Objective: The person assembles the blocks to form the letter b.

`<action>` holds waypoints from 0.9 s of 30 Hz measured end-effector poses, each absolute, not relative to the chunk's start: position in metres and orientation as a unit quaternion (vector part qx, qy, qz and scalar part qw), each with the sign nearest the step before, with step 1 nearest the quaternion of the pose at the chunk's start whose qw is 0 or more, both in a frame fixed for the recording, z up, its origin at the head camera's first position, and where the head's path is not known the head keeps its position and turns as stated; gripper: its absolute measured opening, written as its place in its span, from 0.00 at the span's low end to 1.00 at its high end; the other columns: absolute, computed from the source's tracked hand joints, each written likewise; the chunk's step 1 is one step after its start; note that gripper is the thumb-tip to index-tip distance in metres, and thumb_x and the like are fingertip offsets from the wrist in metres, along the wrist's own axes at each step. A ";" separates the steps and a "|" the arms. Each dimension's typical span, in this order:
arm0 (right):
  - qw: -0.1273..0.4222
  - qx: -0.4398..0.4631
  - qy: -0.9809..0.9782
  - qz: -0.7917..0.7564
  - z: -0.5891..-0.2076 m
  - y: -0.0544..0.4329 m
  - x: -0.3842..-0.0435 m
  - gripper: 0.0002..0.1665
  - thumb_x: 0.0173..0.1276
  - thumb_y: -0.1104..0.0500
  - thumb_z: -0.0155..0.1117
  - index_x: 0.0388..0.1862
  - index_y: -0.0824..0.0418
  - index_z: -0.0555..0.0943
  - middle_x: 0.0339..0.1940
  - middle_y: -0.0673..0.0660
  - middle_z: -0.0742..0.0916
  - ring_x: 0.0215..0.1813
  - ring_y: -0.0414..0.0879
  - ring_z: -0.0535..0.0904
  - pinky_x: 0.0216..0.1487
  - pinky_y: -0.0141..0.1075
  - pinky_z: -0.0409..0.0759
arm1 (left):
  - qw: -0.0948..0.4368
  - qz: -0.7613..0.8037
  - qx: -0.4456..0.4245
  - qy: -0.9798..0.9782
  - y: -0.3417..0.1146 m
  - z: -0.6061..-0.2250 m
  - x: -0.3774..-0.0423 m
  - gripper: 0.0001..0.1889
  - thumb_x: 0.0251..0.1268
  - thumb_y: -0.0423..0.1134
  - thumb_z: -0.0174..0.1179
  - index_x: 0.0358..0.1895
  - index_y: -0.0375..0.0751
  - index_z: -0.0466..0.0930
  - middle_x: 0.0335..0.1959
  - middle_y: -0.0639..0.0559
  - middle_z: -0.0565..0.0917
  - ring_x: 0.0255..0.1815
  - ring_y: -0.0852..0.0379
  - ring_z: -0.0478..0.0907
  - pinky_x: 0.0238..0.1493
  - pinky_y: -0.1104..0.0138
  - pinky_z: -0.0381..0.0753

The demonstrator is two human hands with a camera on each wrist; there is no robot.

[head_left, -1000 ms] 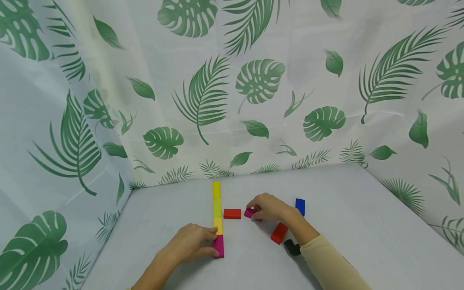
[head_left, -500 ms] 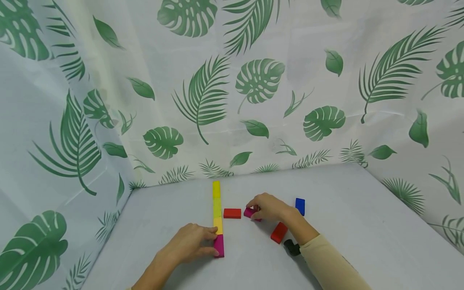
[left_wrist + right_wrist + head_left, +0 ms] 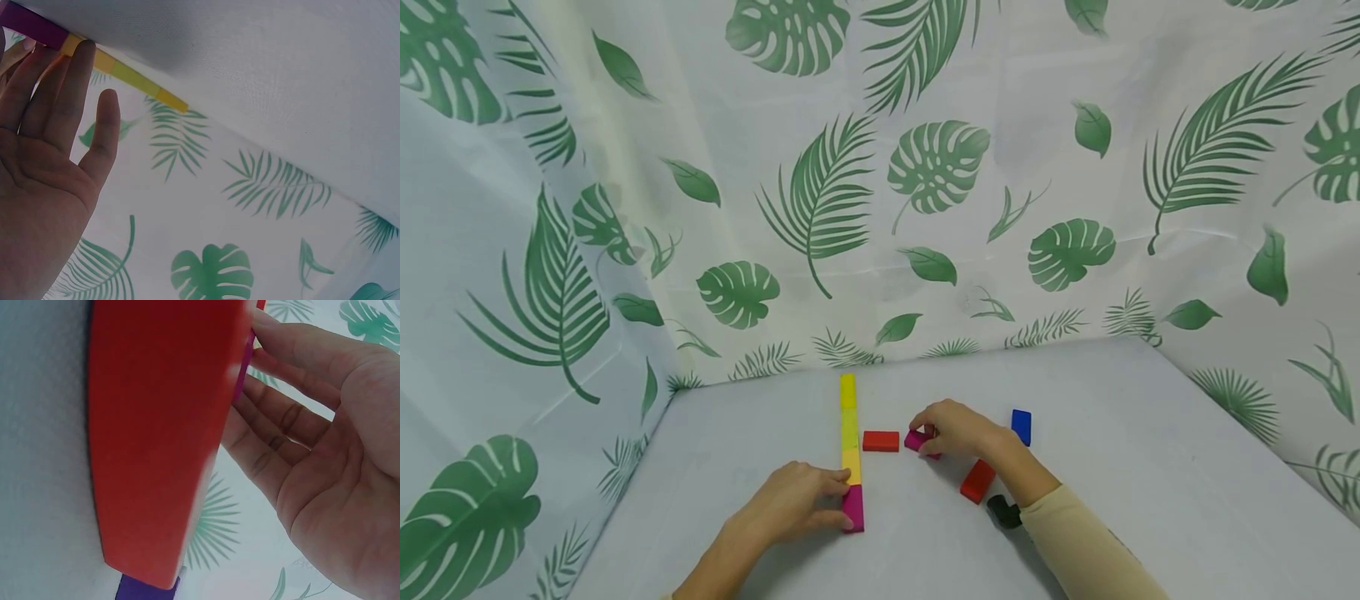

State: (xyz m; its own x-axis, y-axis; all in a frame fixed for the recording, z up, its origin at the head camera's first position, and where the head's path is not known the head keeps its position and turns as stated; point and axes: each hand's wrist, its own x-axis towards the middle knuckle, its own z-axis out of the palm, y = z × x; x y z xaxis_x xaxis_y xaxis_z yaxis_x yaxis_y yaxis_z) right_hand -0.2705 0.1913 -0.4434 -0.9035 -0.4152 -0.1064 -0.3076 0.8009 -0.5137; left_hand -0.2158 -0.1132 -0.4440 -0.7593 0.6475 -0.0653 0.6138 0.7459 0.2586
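Note:
My left hand [image 3: 793,500] holds a magenta block [image 3: 853,510] at the near end of a straight row, thumb by its near end and fingertips at its far end. Beyond it the row runs on in yellow and lime blocks [image 3: 848,427], end to end. Between thumb and fingers my right hand [image 3: 958,429] pinches a second magenta block [image 3: 913,439], partly hidden by the fingers. A red block [image 3: 881,442] lies crosswise between the row and that block. In the right wrist view, another red block [image 3: 156,437] looms large before the hand and covers much of the magenta one.
Under the right forearm lies a red block [image 3: 977,482], with a blue block [image 3: 1021,427] farther back. A small black object [image 3: 1003,512] sits against the right sleeve [image 3: 1078,542]. Leaf-printed curtain [image 3: 940,267] closes off the white table [image 3: 760,417] at the back and sides.
Within the last second the right hand's magenta block has shifted very slightly left, toward the crosswise red block. The left hand and the row stay put.

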 end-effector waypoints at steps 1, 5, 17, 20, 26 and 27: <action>0.110 -0.188 0.943 -0.250 -0.444 0.192 -0.270 0.24 0.67 0.57 0.77 0.62 0.54 0.86 0.36 0.46 0.84 0.40 0.43 0.78 0.44 0.38 0.83 | 0.078 0.112 0.338 0.931 -0.113 -0.444 -0.216 0.27 0.55 0.60 0.76 0.58 0.56 0.89 0.61 0.60 0.87 0.61 0.55 0.85 0.62 0.52 0.84; 0.109 -0.175 0.946 -0.250 -0.443 0.200 -0.271 0.28 0.69 0.52 0.75 0.67 0.52 0.83 0.40 0.46 0.85 0.43 0.42 0.79 0.45 0.38 0.85 | 0.082 0.113 0.338 0.931 -0.112 -0.444 -0.215 0.27 0.55 0.60 0.76 0.58 0.56 0.89 0.61 0.60 0.87 0.61 0.55 0.85 0.62 0.52 0.84; 0.058 -0.211 0.947 -0.235 -0.430 0.256 -0.261 0.26 0.70 0.52 0.72 0.65 0.57 0.83 0.46 0.48 0.88 0.47 0.42 0.81 0.47 0.37 0.84 | 0.071 0.104 0.344 0.931 -0.114 -0.446 -0.215 0.27 0.55 0.60 0.76 0.58 0.56 0.89 0.61 0.60 0.87 0.60 0.56 0.86 0.60 0.54 0.84; 0.063 -0.234 0.941 -0.236 -0.427 0.266 -0.254 0.25 0.71 0.52 0.72 0.64 0.57 0.84 0.48 0.51 0.89 0.48 0.43 0.81 0.47 0.36 0.83 | 0.074 0.106 0.342 0.931 -0.114 -0.445 -0.215 0.27 0.55 0.60 0.76 0.58 0.57 0.89 0.61 0.60 0.87 0.60 0.56 0.86 0.60 0.54 0.84; 0.098 -0.263 0.927 -0.250 -0.425 0.274 -0.243 0.21 0.69 0.55 0.73 0.60 0.55 0.87 0.50 0.51 0.89 0.51 0.47 0.81 0.45 0.33 0.83 | 0.075 0.110 0.341 0.931 -0.115 -0.443 -0.216 0.26 0.56 0.60 0.76 0.58 0.57 0.89 0.61 0.60 0.87 0.61 0.56 0.86 0.60 0.53 0.84; 0.105 -0.266 0.924 -0.253 -0.424 0.274 -0.242 0.20 0.68 0.56 0.74 0.58 0.54 0.87 0.49 0.50 0.89 0.51 0.48 0.81 0.45 0.33 0.82 | 0.076 0.111 0.341 0.931 -0.115 -0.443 -0.216 0.26 0.56 0.60 0.76 0.58 0.57 0.89 0.61 0.60 0.87 0.61 0.56 0.86 0.60 0.53 0.84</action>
State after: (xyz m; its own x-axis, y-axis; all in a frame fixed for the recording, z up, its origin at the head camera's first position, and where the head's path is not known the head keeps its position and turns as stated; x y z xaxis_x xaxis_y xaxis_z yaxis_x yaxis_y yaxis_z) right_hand -0.2415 0.2745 -0.4245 -0.8362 -0.5450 -0.0605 -0.4385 0.7309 -0.5231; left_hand -0.2164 -0.1148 -0.4429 -0.7563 0.6510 -0.0651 0.6175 0.7432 0.2577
